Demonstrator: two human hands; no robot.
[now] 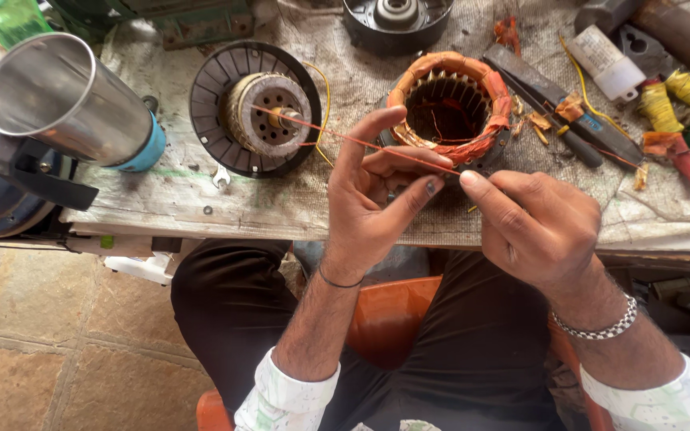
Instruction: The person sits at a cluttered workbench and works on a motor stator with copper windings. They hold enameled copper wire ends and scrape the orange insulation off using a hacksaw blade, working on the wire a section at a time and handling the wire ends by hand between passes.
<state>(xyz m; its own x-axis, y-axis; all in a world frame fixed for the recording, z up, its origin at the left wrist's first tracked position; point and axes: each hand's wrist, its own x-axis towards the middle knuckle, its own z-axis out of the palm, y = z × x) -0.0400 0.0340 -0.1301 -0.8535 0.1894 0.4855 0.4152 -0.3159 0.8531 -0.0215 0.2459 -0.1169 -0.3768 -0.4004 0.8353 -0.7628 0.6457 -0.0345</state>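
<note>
Up close, crowding the bench [201,203]: a rotor [269,113] sitting on a black finned disc [225,88] to the left, a shiny metal tube [61,100] with a blue end lying farther left, a small wrench [220,177] near the bench edge, and pliers [557,112] plus yellow wire spools [680,96] lying to the right. Sitting between these, just beyond the fingers, a stator [449,108] wound in copper and wrapped with orange tape. Running a thin red wire [361,142] from the rotor's shaft across the front of the stator and down to both hands. Holding that wire taut: left hand [377,199] half curled, index finger raised, thumb and middle finger closing toward the strand; right hand [537,227] closed, pinching the wire's end between thumb and forefinger tip, just beside the left fingertips. Hovering both hands over the bench's near edge, touching the stator nowhere visibly. Blocking the stator's lower rim and part of the bench behind the knuckles. Cutting off at the top edge a dark round housing [397,20]; trimming the tools at the right border too. Hard to tell exactly where the wire ends inside the right fist, and whether the left thumb actually touches it.
</note>
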